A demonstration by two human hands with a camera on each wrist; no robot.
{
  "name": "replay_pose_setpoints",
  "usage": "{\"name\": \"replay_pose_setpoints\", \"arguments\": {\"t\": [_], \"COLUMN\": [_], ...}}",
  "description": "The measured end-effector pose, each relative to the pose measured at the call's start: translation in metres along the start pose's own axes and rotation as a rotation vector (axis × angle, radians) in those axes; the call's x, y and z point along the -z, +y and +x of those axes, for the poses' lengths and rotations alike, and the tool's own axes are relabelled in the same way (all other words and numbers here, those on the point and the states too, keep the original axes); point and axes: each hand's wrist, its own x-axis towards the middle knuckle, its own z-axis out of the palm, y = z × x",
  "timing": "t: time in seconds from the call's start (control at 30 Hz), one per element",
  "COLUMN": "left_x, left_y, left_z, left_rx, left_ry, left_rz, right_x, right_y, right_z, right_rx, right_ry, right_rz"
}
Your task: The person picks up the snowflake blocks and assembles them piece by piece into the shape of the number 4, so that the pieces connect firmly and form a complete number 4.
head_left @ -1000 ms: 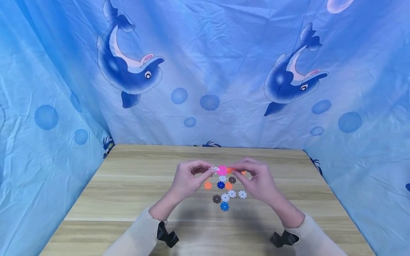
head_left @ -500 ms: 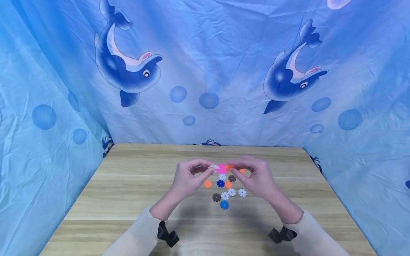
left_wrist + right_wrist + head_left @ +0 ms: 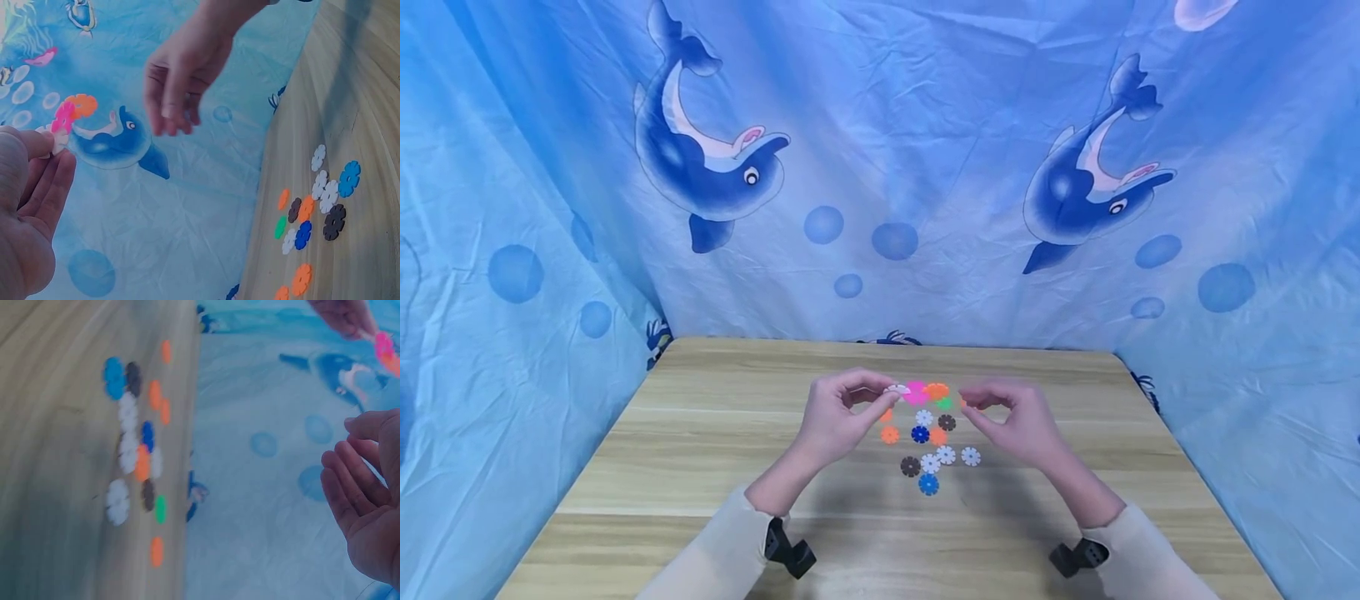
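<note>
My left hand (image 3: 838,421) pinches a white notched snowflake disc (image 3: 60,141) above the table, between thumb and fingers. Joined to that disc in a row are a pink disc (image 3: 917,393) and, at the far end, an orange disc (image 3: 936,391). To the right of this chain is my right hand (image 3: 1022,421), apart from it. In the right wrist view its fingers (image 3: 356,481) are loosely bent with nothing between them. Part of the white disc is hidden by the left fingertips.
Loose snowflake discs lie on the wooden table (image 3: 700,467) below the hands: light blue (image 3: 928,484), dark blue (image 3: 921,434), green (image 3: 280,227), and several brown, orange and white ones. A blue dolphin-print curtain (image 3: 910,167) hangs behind and at both sides.
My right hand has let go of the orange disc and drawn away to the right. The orange disc stays on the pink one. My left hand keeps its pinch, almost still.
</note>
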Motion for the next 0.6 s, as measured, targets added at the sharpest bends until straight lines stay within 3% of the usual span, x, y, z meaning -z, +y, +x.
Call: {"name": "replay_pose_setpoints", "arguments": {"t": [0.33, 0.6], "left_x": [0.003, 0.005], "left_y": [0.002, 0.002], "left_z": [-0.001, -0.003], "left_rx": [-0.019, -0.023], "left_ry": [-0.009, -0.011], "left_rz": [-0.003, -0.011], "right_x": [-0.006, -0.016], "right_y": [0.025, 0.04], "right_z": [-0.017, -0.032], "right_rx": [-0.189, -0.287], "right_ry": [-0.117, -0.24], "right_rz": [-0.055, -0.058]}}
